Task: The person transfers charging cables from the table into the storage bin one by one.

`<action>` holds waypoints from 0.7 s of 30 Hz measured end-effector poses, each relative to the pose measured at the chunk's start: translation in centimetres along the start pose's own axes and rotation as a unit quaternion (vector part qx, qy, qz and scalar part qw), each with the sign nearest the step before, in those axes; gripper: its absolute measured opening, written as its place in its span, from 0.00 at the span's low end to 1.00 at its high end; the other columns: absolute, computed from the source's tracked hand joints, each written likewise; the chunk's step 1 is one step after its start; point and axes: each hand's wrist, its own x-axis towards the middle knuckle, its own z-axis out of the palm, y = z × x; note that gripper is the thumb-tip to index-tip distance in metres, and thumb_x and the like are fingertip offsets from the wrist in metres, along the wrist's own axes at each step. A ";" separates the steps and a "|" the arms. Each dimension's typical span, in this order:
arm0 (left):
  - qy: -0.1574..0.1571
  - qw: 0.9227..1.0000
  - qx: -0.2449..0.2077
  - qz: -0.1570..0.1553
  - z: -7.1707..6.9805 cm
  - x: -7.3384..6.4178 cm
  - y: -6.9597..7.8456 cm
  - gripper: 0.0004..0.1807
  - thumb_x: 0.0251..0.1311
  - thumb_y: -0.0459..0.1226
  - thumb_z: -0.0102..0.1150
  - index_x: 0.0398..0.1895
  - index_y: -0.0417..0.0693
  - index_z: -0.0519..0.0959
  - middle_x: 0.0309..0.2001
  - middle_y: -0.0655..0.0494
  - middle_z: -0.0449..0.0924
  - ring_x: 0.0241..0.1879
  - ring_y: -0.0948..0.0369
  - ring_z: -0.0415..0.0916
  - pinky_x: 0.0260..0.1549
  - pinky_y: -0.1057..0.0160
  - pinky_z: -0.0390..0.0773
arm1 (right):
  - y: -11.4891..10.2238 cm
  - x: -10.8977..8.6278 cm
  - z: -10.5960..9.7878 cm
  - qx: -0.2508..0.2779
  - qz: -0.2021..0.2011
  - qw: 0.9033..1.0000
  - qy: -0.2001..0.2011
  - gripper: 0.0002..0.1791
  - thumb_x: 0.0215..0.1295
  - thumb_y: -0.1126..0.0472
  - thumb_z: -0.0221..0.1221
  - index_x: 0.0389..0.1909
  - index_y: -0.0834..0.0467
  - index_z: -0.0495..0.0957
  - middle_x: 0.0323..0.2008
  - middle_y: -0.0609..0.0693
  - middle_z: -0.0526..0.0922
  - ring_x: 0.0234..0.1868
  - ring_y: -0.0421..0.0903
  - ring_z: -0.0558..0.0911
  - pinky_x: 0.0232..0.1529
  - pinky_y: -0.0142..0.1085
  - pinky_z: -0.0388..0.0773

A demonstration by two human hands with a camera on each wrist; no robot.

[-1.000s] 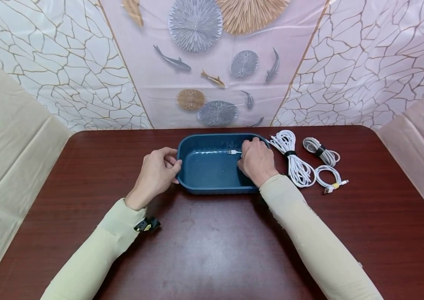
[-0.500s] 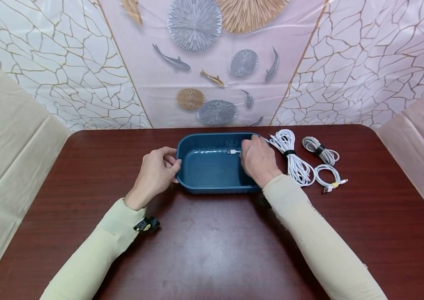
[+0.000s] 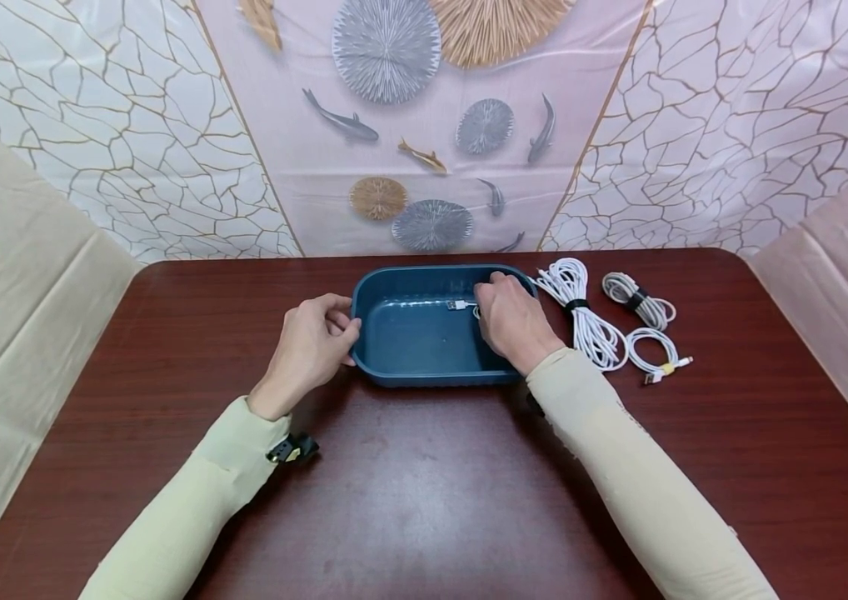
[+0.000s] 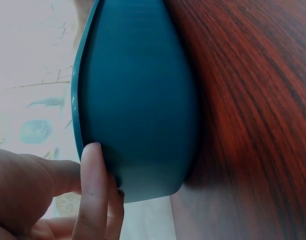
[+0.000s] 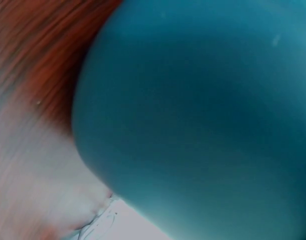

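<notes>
1. Left hand [image 3: 315,337] grips the left end of a dark blue tub [image 3: 424,342]; its fingers are bent at the edge, and the left wrist view shows one fingertip laid against the outer wall, just under the rim.
2. Right hand [image 3: 511,321] reaches over the tub's right end with its knuckles up and its fingertips down inside. Those fingertips are hidden in every view, so I cannot tell whether they grasp anything.
3. Just beside the right hand's fingers, inside the tub, a white plug [image 3: 458,306] points left, with a little pale cord showing between plug and hand.
4. The tub sits level near the far edge of a reddish-brown table [image 3: 424,492], between the two hands.
5. Just right of the tub lies a long bundle of white cable [image 3: 598,337], bound by a black strap [image 3: 576,305].
6. Further right is a smaller greyish cable bundle [image 3: 622,290] with its own dark strap.
7. Nearer the person, a thin white coil [image 3: 631,354] with a yellow tie [image 3: 667,368] lies beside the long bundle.
8. Light sleeves cover both arms, and a black device [image 3: 291,449] shows at the left wrist.
9. Behind the table hangs a cloth [image 3: 461,192] printed with fish.
</notes>
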 end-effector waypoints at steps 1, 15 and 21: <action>0.001 1.000 0.000 0.000 0.0 0.0 0.0 0.19 0.68 0.33 0.60 0.60 0.34 0.78 0.35 0.43 0.83 0.19 0.63 0.83 0.20 0.64 0.87 | 0.0 0.0 0.0 0.003 -0.003 1.000 -0.001 0.11 0.70 0.68 0.56 0.46 0.65 0.84 0.45 0.63 0.81 0.48 0.57 0.82 0.48 0.51 0.87; 0.000 1.000 0.005 0.000 0.1 0.2 -0.1 0.19 0.69 0.33 0.60 0.60 0.33 0.77 0.35 0.42 0.82 0.19 0.64 0.82 0.20 0.65 0.87 | 0.2 0.2 0.0 -0.001 -0.003 0.999 -0.047 0.15 0.66 0.63 0.61 0.52 0.63 0.82 0.45 0.61 0.79 0.46 0.54 0.79 0.48 0.49 0.86; 0.000 1.000 0.008 -0.001 0.1 0.1 -0.1 0.19 0.69 0.34 0.60 0.60 0.33 0.77 0.35 0.42 0.82 0.19 0.64 0.82 0.20 0.65 0.87 | 0.0 0.3 0.2 -0.002 0.013 0.998 -0.054 0.17 0.67 0.61 0.61 0.54 0.64 0.81 0.51 0.63 0.78 0.51 0.56 0.78 0.54 0.52 0.86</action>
